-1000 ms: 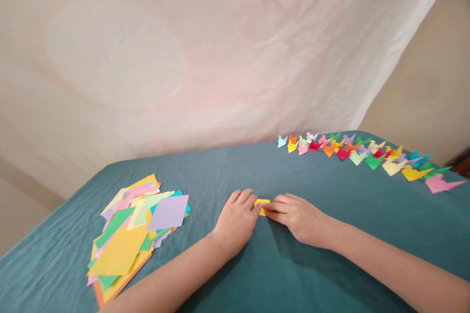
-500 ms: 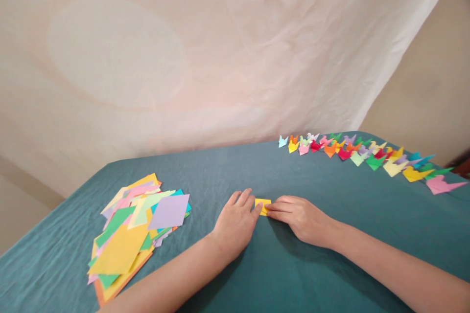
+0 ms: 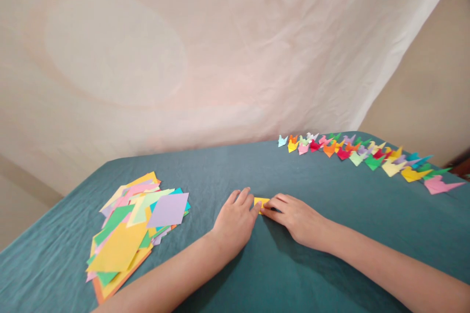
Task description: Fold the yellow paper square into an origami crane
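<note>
A small piece of folded yellow paper (image 3: 261,200) lies on the cloth between my two hands, partly covered by fingers. My left hand (image 3: 237,220) rests at its left side, the thumb pressing on the paper and the fingers bent beside it. From the right, my right hand (image 3: 295,217) has its thumb and fingertips closed together on the paper's right part. The fingers hide how its lower edge is folded.
To the left lies a loose pile of coloured paper sheets (image 3: 123,249), with a lilac sheet (image 3: 169,210) on top. Rows of folded paper birds (image 3: 394,167) stand at the back right. A dark green cloth (image 3: 205,171) covers the table; a pale sheet (image 3: 220,58) hangs behind.
My right hand's fingertips have slid a little left over the yellow paper, with the fingers more bent and covering more of it. My left hand has stayed nearly still.
</note>
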Available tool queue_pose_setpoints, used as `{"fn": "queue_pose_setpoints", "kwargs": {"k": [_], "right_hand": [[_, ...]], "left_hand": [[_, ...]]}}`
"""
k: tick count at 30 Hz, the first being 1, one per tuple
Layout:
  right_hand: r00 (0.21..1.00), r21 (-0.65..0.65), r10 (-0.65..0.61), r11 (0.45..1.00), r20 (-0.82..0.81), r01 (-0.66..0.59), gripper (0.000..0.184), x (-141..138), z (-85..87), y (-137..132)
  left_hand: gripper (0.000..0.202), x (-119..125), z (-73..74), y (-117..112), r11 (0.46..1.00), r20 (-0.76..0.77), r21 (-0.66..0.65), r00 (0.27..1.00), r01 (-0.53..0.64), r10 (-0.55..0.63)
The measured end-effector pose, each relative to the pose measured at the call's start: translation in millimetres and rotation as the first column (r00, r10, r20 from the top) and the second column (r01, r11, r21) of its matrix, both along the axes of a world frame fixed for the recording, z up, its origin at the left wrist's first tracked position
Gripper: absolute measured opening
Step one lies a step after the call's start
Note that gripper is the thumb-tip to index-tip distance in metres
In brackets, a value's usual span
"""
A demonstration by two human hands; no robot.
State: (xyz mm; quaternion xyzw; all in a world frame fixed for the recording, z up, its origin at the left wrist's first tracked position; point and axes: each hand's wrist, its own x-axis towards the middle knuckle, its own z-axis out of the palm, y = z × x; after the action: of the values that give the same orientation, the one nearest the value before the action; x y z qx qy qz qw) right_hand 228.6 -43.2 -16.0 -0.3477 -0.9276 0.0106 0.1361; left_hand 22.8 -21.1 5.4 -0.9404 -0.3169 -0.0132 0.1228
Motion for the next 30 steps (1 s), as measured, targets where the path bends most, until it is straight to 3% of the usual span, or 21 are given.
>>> {"fn": "queue_pose_setpoints", "kwargs": {"k": [12,20,30], "right_hand": [[0.998,0.018,0.025,1.000,-0.049,-0.024,0.028,4.6,6.0,-5.1],[0.999,-0.036,0.034,0.999,-0.021,-0.035,0.030,6.6,6.1,-4.2],[0.973,-0.100,0.043,0.993,-0.228,-0.067,0.033,14.5,4.1,0.6]], "left_hand": [[0.034,-0.3,4.0,0.5,1.000,0.006,-0.010,1.000,0.000,0.001],[0.035,-4.5,4.9,3.4,0.999,0.006,-0.047,1.000,0.007,-0.007],[0.032,-4.2,0.7,9.4,0.992,0.106,-0.097,0.992,0.075,-0.064]]}}
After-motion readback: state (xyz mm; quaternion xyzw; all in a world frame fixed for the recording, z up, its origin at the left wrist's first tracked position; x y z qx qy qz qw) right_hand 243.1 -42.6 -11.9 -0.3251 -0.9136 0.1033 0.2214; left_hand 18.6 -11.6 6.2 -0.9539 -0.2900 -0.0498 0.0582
